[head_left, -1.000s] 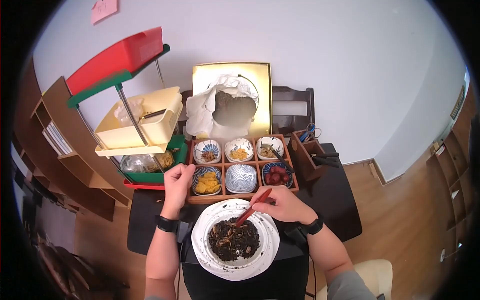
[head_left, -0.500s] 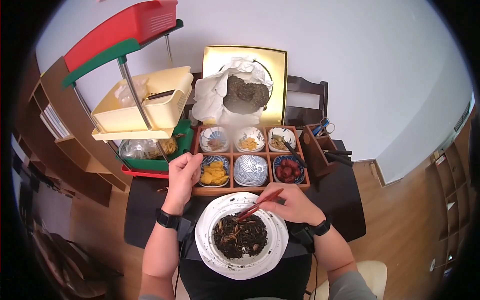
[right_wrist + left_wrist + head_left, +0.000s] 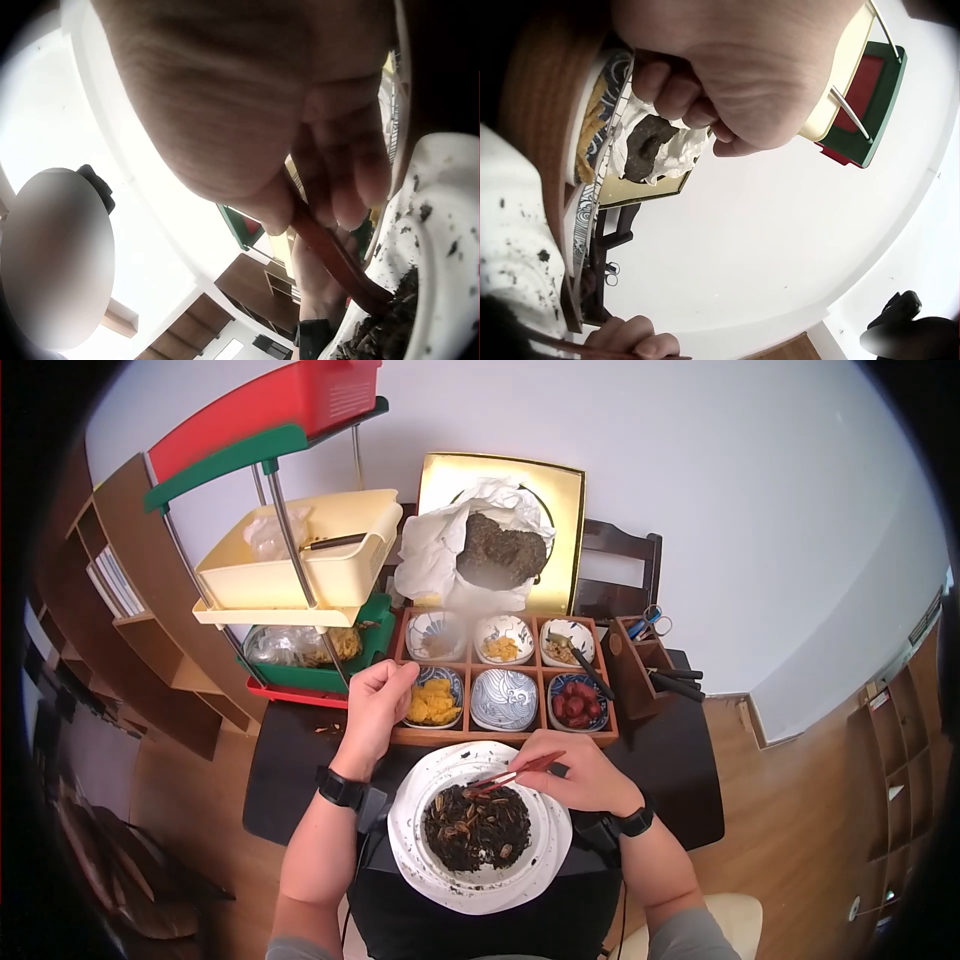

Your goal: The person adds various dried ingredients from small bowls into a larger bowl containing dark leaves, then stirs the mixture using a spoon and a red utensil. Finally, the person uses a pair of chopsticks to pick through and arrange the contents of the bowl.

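My right hand [image 3: 575, 772] pinches reddish-brown tweezers [image 3: 330, 255] between thumb and fingers. The tips reach into dark dry tea leaves [image 3: 475, 840], mixed with brown slivers, in a white bowl [image 3: 537, 850]. Loose crumbs speckle the broad white dish [image 3: 405, 870] around it. My left hand [image 3: 376, 710] is curled into a fist beside the front left corner of the wooden compartment tray [image 3: 500, 739], near the dish of yellow pieces [image 3: 432, 703]. Nothing shows in its curled fingers [image 3: 679, 97]. Red dates [image 3: 576, 705] fill the tray's front right dish, next to an overturned patterned dish [image 3: 503, 700].
Three small dishes stand in the tray's back row, one with a black-handled tool [image 3: 592, 668]. Behind leans a gold box [image 3: 562, 530] with a dark tea cake [image 3: 500, 555] in white paper. A tiered rack [image 3: 290, 575] stands left, a wooden tool holder [image 3: 638, 670] right.
The tweezers have swung flatter, their tips staying among the leaves at the back of the bowl. My left hand keeps its curled pose. The head view has shifted.
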The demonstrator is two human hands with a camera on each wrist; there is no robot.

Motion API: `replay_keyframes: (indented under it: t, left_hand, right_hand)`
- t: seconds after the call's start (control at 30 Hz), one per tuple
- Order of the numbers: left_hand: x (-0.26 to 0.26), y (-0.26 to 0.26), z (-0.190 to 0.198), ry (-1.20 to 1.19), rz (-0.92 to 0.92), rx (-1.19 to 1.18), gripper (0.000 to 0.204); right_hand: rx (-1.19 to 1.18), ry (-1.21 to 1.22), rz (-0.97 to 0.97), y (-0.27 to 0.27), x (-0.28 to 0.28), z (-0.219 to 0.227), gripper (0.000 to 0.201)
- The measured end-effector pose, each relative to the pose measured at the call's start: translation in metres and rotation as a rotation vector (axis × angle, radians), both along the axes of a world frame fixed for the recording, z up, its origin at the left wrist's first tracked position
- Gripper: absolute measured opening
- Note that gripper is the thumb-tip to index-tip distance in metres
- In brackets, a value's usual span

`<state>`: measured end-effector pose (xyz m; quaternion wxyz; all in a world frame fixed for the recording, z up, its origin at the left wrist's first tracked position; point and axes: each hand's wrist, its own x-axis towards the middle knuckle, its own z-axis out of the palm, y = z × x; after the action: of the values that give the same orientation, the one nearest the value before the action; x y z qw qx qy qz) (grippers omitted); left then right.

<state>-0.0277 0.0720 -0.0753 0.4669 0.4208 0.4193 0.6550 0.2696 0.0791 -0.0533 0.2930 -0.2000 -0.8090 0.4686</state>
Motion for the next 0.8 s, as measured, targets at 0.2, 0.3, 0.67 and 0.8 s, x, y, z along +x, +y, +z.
replay_keyframes:
  t: [0.2,0.3,0.67,0.8]
  left_hand:
    - [-0.0007,0.0013,-0.0007,0.02,0.007,0.014,0.04]
    - [-0.0003,0.0021,-0.0014,0.017,0.018,0.006,0.04]
    - [-0.0023,0.002,-0.0002,0.025,0.023,0.013,0.04]
    - [-0.0023,0.0015,0.0,0.009,0.023,0.015,0.04]
  right_hand:
    - [0.031,-0.054,0.013,-0.001,0.0007,0.0042,0.02]
    - [0.06,0.0,0.022,0.0003,-0.0002,-0.0006,0.019]
    - [0.048,0.011,0.014,0.0,-0.0015,0.0007,0.018]
    - [0.071,0.023,-0.026,0.0006,-0.001,-0.0032,0.015]
